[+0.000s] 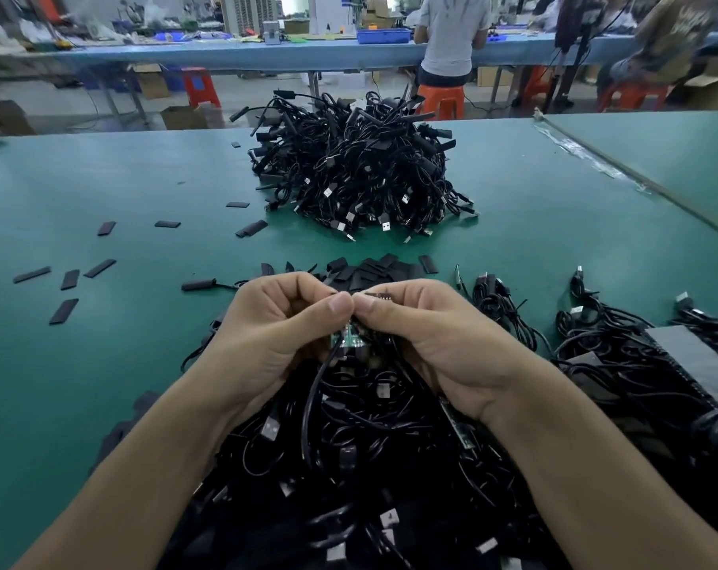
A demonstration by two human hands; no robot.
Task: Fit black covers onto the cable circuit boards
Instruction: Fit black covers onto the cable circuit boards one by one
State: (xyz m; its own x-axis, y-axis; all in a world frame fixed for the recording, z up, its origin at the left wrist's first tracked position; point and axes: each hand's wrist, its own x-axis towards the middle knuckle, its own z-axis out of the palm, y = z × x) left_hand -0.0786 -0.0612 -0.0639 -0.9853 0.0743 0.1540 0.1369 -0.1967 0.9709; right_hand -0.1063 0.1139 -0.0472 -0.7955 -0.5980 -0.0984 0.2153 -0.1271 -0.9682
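Both thumbs meet tip to tip as the left hand point(275, 329) and right hand point(429, 337) pinch a small green circuit board point(349, 341) between curled fingers. Its cable point(314, 394) hangs below the grip into a heap of cables point(369, 471). Just beyond the grip lie loose black covers point(376, 270). Farther beyond, a cable mound point(357, 174) sits on the green table point(102, 178). Whether a cover is on the board cannot be told.
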